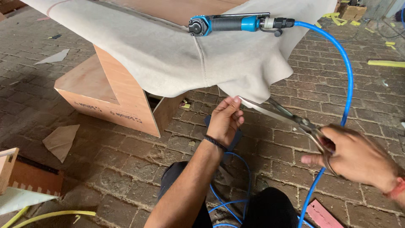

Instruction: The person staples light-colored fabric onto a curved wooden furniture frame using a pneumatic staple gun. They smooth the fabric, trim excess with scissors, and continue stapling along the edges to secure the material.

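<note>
Left hand [225,121] reaches up to the hanging edge of the grey fabric [168,55], its grip pinched together on the hem near the lowest corner. Black band on that wrist.

Right hand [358,158] is wrapped around the handles of a pair of scissors [278,112], grip clamped on them; the long blades point up and left, with the tips meeting the fabric edge just beside the left fingers. The hand is slightly blurred.

The fabric drapes over a plywood frame [114,93] standing on the brick floor [63,177], with a seam running down its middle.

A blue air tool [230,24] lies on top of the fabric, touching it, well above both hands. Its blue hose [346,80] curves down the right side, passes behind the right hand and coils on the floor between the person's knees.

Paper scraps [61,141] and yellow foam strips [386,63] lie scattered on the bricks.
</note>
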Demonstrator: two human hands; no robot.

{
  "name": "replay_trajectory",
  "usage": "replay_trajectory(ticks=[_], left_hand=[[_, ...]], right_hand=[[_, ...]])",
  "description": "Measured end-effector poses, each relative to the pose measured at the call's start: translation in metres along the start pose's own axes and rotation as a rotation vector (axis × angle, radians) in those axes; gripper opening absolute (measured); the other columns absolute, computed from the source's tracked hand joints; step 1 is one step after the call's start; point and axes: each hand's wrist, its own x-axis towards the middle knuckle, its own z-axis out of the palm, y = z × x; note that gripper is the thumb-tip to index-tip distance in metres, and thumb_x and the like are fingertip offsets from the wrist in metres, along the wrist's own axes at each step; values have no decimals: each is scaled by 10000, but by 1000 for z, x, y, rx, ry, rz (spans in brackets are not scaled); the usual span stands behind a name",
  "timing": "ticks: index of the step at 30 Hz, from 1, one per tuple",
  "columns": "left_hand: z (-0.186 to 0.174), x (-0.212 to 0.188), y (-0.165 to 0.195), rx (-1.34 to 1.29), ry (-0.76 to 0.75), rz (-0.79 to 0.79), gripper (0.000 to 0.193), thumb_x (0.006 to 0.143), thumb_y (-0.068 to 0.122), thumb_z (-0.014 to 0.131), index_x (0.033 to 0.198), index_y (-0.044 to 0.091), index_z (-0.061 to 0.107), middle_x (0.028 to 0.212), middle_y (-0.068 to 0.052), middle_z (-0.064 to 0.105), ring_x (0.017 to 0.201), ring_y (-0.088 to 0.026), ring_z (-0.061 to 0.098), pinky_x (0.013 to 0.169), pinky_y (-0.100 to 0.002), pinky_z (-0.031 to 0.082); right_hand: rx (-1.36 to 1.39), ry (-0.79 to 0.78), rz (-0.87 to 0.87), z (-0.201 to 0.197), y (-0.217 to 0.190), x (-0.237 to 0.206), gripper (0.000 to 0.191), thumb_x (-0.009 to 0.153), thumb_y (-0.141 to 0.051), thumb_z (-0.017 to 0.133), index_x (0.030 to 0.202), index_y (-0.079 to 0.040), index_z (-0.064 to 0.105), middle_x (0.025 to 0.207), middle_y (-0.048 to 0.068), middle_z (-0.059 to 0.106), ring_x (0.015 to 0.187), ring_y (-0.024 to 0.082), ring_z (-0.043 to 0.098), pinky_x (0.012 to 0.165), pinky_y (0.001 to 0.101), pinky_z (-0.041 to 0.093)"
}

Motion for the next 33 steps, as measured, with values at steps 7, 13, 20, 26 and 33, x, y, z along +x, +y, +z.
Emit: replay_trajectory(ticks=[7, 13, 20, 26, 33], left_hand=[[-4, -7, 7, 149, 1, 41, 131, 920, 100, 747, 847, 101, 640, 847, -28, 735, 785, -144, 729, 671, -296, 603], [8, -13, 10, 296, 27, 172, 149, 909, 100, 758, 826, 63, 640, 795, -57, 716, 700, -151, 706, 616, -281, 582], [19, -20, 1, 415, 48, 285, 226, 917, 75, 774, 787, 56, 590, 709, -55, 680, 616, -109, 667, 551, -247, 554], [21, -28, 7, 501, 44, 292, 255, 906, 81, 778, 760, 53, 571, 701, -36, 672, 617, -90, 662, 533, -225, 519], [21, -38, 23, 855, 58, 375, 237, 849, 154, 806, 759, 33, 623, 677, -54, 698, 604, -104, 679, 559, -270, 530]], right_hand=[[-193, 30, -55, -50, -42, 15, 616, 693, -768, 690, 775, -157, 665, 642, 26, 680, 645, 204, 685, 652, 363, 554], [-365, 197, -117, -53, -29, 19, 566, 645, -847, 616, 768, -304, 722, 536, -49, 636, 551, 152, 681, 604, 326, 587], [-391, -55, 51, -96, -92, 31, 679, 731, -859, 532, 823, -211, 711, 623, -5, 674, 653, 153, 689, 615, 343, 566], [-548, 11, -45, -119, -110, 31, 647, 728, -872, 543, 889, -291, 778, 632, -18, 708, 671, 165, 718, 655, 345, 560], [-450, 38, -41, -125, -127, 52, 649, 698, -824, 622, 990, -260, 756, 738, -5, 691, 744, 202, 713, 717, 393, 593]])
